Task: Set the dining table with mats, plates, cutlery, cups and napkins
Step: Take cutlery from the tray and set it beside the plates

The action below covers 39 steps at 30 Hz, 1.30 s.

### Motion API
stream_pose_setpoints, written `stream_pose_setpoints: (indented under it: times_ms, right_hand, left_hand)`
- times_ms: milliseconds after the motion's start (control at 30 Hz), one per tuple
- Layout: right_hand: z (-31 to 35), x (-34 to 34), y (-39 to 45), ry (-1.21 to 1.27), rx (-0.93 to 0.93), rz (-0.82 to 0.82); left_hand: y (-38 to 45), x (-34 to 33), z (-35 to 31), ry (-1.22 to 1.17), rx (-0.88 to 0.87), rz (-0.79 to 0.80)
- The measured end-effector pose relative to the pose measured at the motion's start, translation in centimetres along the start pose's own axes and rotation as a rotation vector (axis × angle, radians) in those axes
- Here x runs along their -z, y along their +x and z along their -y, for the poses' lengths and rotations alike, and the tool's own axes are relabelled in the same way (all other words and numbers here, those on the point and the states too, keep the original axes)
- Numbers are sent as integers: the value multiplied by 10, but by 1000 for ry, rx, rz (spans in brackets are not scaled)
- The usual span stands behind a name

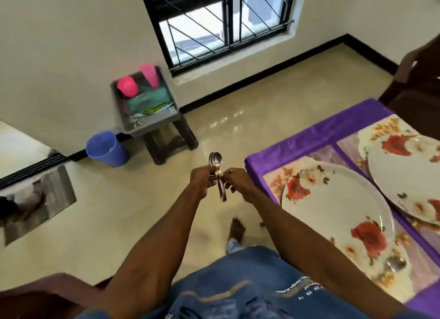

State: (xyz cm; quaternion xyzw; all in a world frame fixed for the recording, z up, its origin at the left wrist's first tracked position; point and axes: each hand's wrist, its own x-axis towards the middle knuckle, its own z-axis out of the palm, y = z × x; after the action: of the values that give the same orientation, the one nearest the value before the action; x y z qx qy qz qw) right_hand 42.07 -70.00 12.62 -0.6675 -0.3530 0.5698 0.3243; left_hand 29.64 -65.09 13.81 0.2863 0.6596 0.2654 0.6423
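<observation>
Glossy cream floor tiles and a barred window frame the scene. Over that floor, a bundle of spoons (pixel 217 175) is gripped by the left hand (pixel 202 178), fingers curled round the handles, while the right hand (pixel 234 180) pinches one handle as if to draw it out. Being thin, stiff, polished steel, they are judged light but slippery — best taken at mid-handle, not the bowl. Just beside, on the right, the counter (pixel 297 137) carries floral mats (pixel 276 180) and two plates (pixel 333 204). Farther off — by the wall — pink cups (pixel 127 86) and cloths are kept in a grey tray (pixel 152 121).
</observation>
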Motion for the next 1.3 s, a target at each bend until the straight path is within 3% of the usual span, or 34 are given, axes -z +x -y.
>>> stream_pose_setpoints:
  times_ms: [267,467,733,1033,1300]
  right_hand:
    - [88,14,137,141,37,-137]
    - [112,38,217,359,-28,-310]
    - [151,84,328,790,-144,-672]
    - [175,174,357,1223,-100,-1101]
    - [148,307,366,1370,-116,-1413]
  left_hand:
    - [109,-15,-127,34,-39,34]
    - [192,-54,-178,149,53,178]
    - [301,-125,-280,397,77,451]
    - [349,-280,-332,800,35,810]
    - [339,-436,-336,977,-47,1022]
